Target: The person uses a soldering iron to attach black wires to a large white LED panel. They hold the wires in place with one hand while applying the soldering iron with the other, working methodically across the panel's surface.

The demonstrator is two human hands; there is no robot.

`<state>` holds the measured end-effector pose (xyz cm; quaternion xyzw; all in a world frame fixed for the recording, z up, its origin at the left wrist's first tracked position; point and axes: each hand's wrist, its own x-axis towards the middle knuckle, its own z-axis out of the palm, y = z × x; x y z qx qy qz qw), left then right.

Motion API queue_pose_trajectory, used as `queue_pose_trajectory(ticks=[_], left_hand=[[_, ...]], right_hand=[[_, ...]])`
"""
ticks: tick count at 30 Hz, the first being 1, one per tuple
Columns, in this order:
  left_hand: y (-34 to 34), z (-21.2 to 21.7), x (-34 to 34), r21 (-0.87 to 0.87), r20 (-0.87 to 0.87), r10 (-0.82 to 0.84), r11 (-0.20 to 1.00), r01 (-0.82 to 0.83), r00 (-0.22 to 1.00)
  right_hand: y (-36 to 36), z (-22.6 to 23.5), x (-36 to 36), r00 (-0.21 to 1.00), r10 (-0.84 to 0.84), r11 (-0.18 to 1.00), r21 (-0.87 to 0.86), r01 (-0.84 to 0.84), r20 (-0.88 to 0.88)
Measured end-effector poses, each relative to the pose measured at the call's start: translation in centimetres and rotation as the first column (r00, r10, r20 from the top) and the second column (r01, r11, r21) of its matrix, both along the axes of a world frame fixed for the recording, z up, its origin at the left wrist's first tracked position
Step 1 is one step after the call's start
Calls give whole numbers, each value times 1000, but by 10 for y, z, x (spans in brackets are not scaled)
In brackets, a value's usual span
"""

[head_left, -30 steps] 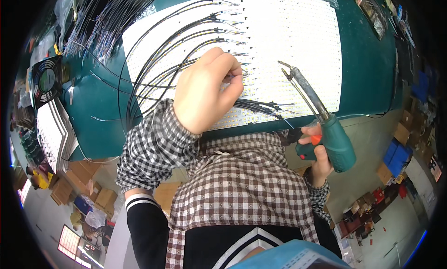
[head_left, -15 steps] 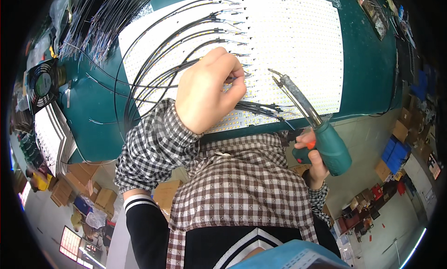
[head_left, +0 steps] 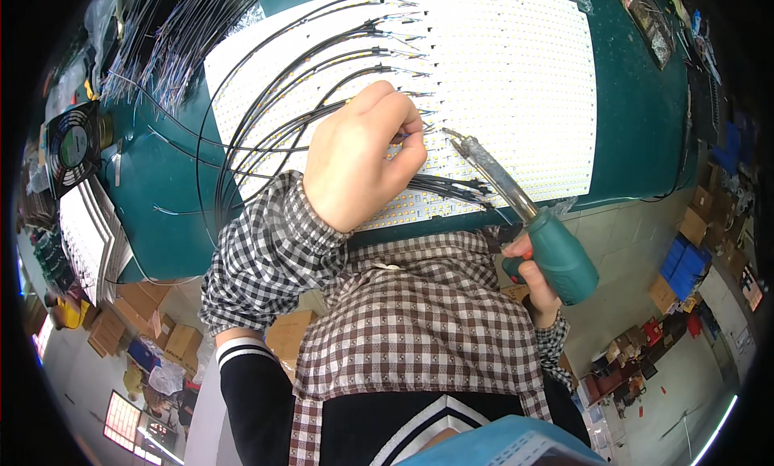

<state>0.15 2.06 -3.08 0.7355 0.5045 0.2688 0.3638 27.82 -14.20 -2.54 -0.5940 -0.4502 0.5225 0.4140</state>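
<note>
A white LED board panel (head_left: 524,71) with rows of small yellow dots lies on the green table. Black cables (head_left: 282,77) with thin, bared coloured wire ends run across its left half. Over the panel, my left hand (head_left: 363,160) is closed in a pinch on a cable's wire end, mostly hidden by my fingers. My right hand (head_left: 538,285) grips a green-handled soldering gun (head_left: 568,260) below the table's near edge. Its metal tip points up and left, just right of my left fingertips, close to the wire ends; whether it touches the board I cannot tell.
A large bundle of loose wires (head_left: 173,51) lies at the far left. Beside it stand a small black fan (head_left: 74,146) and a stack of white sheets (head_left: 90,240). Several black cables (head_left: 451,188) lie together along the panel's near side. Tools and scraps sit at the far right.
The soldering gun has moved left with my right hand, bringing its tip nearer my left fingertips. My left hand stays in place.
</note>
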Motion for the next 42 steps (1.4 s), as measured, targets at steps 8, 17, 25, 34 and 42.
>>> queue_pose_trajectory(ticks=[8, 17, 25, 34, 42], left_hand=[[1, 1, 0, 4, 0, -11, 1000, 11, 1000], [0, -2, -1, 1, 16, -4, 1000, 4, 1000], [-1, -1, -1, -7, 8, -4, 1000, 4, 1000], [1, 2, -2, -16, 26, -32, 999, 32, 999], [13, 6, -2, -67, -42, -169, 984, 166, 985]], right_hand=[[-1, -2, -2, 1000, -10, 1000, -20, 10, 9], [-5, -4, 1, 998, 22, 999, -27, -21, 58], [1, 2, 0, 1000, -4, 1000, 8, 4, 25], [6, 11, -7, 997, -70, 997, -43, 69, -43], [4, 10, -4, 991, -105, 994, -20, 104, -77]])
